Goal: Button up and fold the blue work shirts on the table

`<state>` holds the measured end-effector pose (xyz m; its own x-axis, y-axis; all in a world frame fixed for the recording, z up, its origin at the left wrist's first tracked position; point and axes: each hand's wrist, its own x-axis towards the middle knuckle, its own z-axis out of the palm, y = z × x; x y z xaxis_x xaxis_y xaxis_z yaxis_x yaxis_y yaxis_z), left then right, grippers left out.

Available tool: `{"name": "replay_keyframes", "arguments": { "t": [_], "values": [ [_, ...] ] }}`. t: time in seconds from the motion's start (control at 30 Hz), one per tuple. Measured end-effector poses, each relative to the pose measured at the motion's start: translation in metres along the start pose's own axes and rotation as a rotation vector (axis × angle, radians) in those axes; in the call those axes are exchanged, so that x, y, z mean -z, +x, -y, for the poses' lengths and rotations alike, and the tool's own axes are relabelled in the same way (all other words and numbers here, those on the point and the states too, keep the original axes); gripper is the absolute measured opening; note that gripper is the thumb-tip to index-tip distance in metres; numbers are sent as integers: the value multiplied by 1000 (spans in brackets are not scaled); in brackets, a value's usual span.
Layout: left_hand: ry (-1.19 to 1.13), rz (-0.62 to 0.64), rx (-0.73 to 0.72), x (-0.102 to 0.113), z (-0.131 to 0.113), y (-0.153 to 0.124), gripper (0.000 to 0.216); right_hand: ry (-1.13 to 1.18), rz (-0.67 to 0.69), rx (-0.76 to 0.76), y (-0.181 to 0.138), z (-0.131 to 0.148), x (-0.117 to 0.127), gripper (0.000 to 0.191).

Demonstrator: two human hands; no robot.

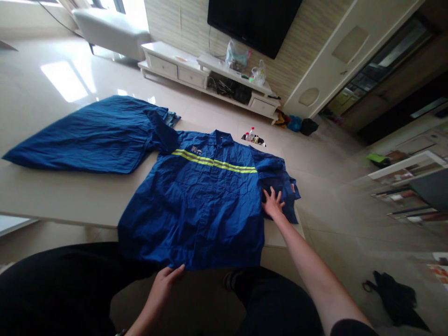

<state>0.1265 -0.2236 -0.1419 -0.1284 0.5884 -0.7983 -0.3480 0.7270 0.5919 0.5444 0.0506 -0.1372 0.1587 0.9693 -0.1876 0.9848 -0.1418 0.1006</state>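
Observation:
A blue work jacket (217, 200) lies spread front side up across the table, collar away from me. A yellow-green and grey reflective stripe crosses its chest, and its lower hem hangs at the near table edge. My left hand (166, 280) is closed on that hem, thumb on top, near the front placket. With fingers spread, my right hand (273, 204) rests on dark blue cloth beside the jacket's right edge, just below the sleeve (269, 163). Part of a blue garment (289, 205) shows under that sleeve. Left of the jacket lies a pile of blue clothing (87, 135).
The pale table (70, 200) reaches close to my legs. Small bottles with red caps (251, 135) stand beyond the jacket. A white TV cabinet (196, 70) with plastic bags runs along the wall, and a dark bag (395, 294) lies on the floor at right.

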Motion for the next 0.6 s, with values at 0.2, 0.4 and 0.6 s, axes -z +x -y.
{"name": "replay_keyframes", "arguments": {
  "t": [0.2, 0.4, 0.6],
  "values": [
    [19, -57, -39, 3, -2, -13, 62, 115, 63, -139, 51, 8, -7, 60],
    [16, -64, -66, -9, -3, -17, 60, 260, 52, -212, 114, 20, 8, 57],
    [30, -44, -90, -13, -5, -16, 60, 355, -39, -199, 111, 32, 35, 56]
  ]
}}
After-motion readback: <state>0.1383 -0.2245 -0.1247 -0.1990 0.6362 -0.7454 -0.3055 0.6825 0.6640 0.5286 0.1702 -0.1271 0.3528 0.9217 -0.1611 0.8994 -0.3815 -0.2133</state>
